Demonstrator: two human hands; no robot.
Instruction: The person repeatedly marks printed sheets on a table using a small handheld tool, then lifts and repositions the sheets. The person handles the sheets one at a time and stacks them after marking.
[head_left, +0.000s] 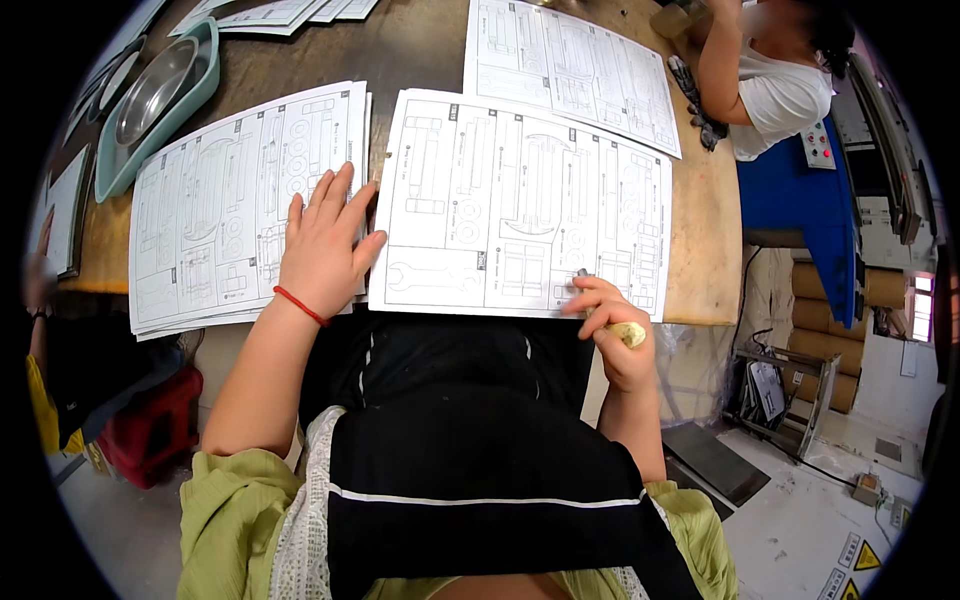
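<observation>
- Two hands: the right hand has its fingers curled round one tool; the left hand grips nothing, its fingers spread flat.
- The tool sits in the right fingers, over the near right part of the middle stack. Its long axis slants from the yellow handle, near the person, to a small dark tip pointing forward and left. The fingers hide its middle; whether the tip touches paper, I cannot tell.
- Under the left fingers lies the left stack; the thumb reaches the middle stack's left edge.
- Beyond the right fingers lies one far stack, partly covered by the middle one. Sheets per stack cannot be counted.
- Ahead and left of the left fingers: one tray holding one metal bowl.
- Farthest ahead and right of the right fingers: dark gloves, hard to count, and one co-worker, cut off above.
</observation>
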